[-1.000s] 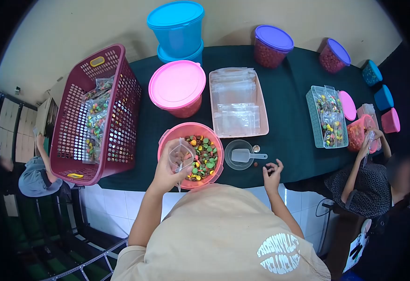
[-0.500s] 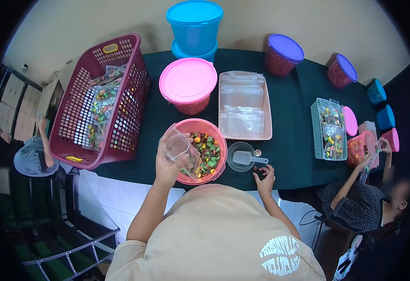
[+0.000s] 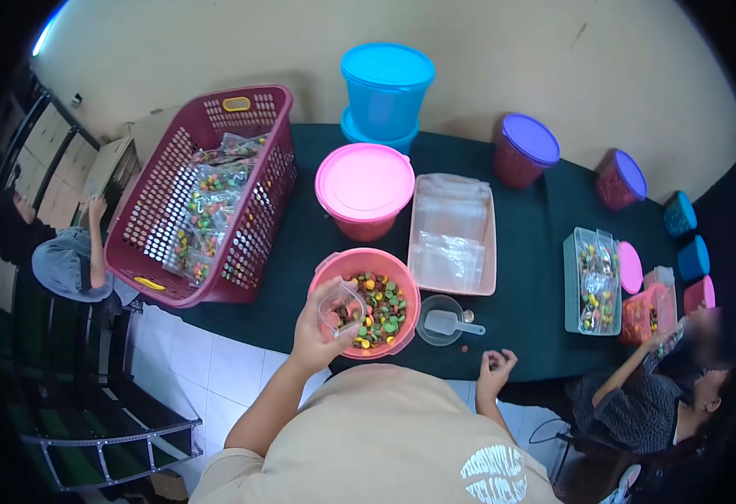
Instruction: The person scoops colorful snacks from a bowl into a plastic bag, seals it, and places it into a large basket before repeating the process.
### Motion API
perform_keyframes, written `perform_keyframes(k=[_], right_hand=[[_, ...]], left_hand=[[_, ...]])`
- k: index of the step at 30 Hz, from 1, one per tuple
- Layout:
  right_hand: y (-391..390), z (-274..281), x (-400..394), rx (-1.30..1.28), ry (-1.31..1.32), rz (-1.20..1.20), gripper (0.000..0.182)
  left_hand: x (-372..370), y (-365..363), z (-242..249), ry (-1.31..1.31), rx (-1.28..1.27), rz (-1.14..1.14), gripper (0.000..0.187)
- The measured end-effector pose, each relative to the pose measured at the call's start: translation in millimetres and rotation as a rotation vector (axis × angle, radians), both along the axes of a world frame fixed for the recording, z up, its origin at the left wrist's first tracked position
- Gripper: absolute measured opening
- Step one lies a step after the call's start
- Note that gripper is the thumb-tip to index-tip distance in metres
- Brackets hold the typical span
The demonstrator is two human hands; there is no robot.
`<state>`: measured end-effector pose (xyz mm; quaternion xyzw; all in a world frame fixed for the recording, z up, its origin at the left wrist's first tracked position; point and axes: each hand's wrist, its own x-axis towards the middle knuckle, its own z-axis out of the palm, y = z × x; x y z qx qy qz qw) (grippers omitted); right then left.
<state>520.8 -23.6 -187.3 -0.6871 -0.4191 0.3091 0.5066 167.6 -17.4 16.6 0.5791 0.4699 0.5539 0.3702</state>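
Note:
My left hand [image 3: 313, 340] grips a clear plastic bag [image 3: 342, 312] with its mouth held open, over the left side of a pink tub [image 3: 324, 275]. Coloured button-shaped candies [image 3: 385, 307] in green, yellow, orange and brown fill the tub, and some show in or through the bag. Off to the right, my right hand [image 3: 495, 374] hovers at the table's front edge, loosely curled with fingers apart and nothing visible in them. A small brown piece [image 3: 464, 348] lies on the cloth close to it. Between tub and right hand, a white scoop [image 3: 443, 322] rests in a clear bowl [image 3: 428, 336].
A maroon basket [image 3: 254, 210] of filled bags stands left. Behind the tub are a pink-lidded tub [image 3: 364, 181] and stacked blue tubs [image 3: 387, 84]. A tray [image 3: 489, 281] holds flat bags. At right, another person [image 3: 636, 395] works beside a green basket [image 3: 571, 286].
The view has shifted, so things sit lower. My left hand has tilted the bag so its mouth faces me more. My right hand has drawn back from the bowl, exposing the brown piece.

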Motion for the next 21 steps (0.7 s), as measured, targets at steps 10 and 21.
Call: perform_keyframes(k=[10,21], right_hand=[[1.2,-9.3,-19.9,-0.085,-0.789,0.321,0.025],[0.5,120.2,-31.2,0.380,-0.313,0.179,0.024]], left_hand=[[-3.4,-1.3,2.2,0.014,-0.080,0.002,0.071],[12.7,8.0,47.3,0.663,0.259,-0.066,0.065]])
